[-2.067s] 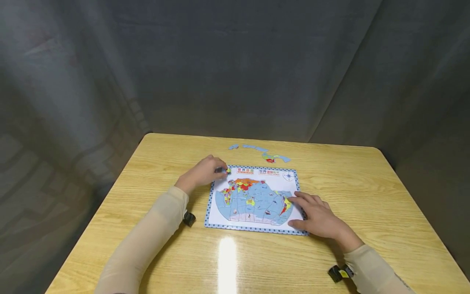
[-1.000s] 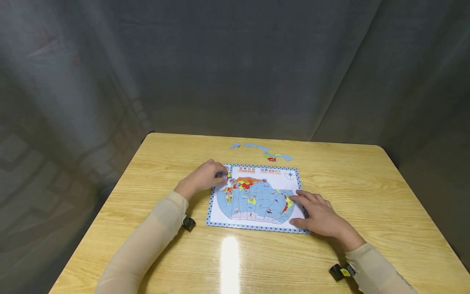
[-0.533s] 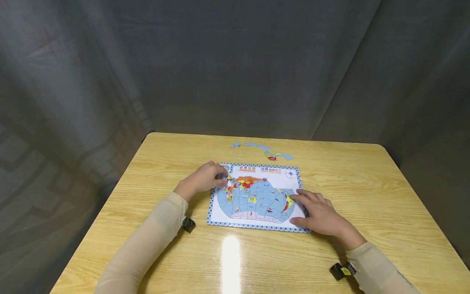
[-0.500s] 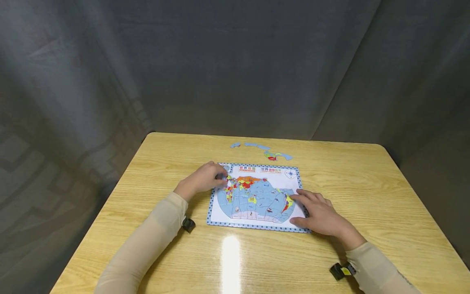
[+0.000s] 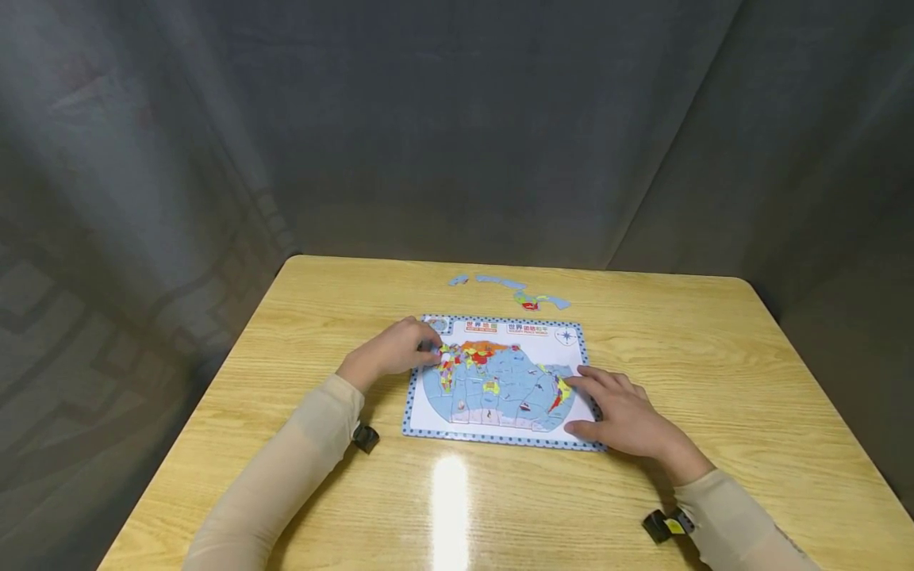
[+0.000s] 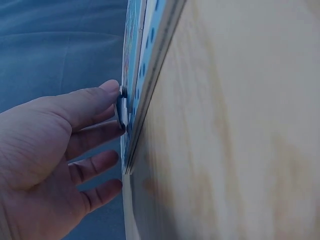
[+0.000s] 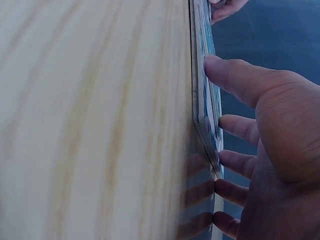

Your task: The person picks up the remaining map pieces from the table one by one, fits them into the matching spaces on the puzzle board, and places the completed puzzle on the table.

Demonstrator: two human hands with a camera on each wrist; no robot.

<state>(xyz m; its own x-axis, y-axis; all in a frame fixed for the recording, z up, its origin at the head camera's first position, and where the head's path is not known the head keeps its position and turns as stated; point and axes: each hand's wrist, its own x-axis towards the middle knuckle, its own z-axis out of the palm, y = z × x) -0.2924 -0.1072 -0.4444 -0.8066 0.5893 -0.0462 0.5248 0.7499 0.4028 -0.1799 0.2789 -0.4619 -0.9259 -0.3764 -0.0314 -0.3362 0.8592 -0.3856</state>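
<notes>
A world map jigsaw puzzle point(image 5: 500, 388) lies assembled in large part inside a white board point(image 5: 428, 424) with a blue dotted border. At the map's upper left, my left hand point(image 5: 393, 346) pinches a small puzzle piece point(image 6: 119, 109) between thumb and fingers. In the left wrist view that piece stands tilted against the board's surface; its printed face is mostly hidden by the hand. My right hand point(image 5: 624, 412) rests on the board's right side with fingers spread and relaxed. Its thumb and fingertips touch the board and map, as the right wrist view shows.
Beyond the board lie several loose puzzle pieces: a small blue one point(image 5: 458, 280), a long blue strip point(image 5: 500, 281), and a red and green one point(image 5: 528, 303) touching another blue strip point(image 5: 555, 302). The wooden table point(image 5: 343, 492) ends at a grey curtain point(image 5: 457, 143).
My left hand has moved slightly down and inward, bringing the puzzle piece from the board's top left corner onto the map's upper left. The right hand stays in place on the board.
</notes>
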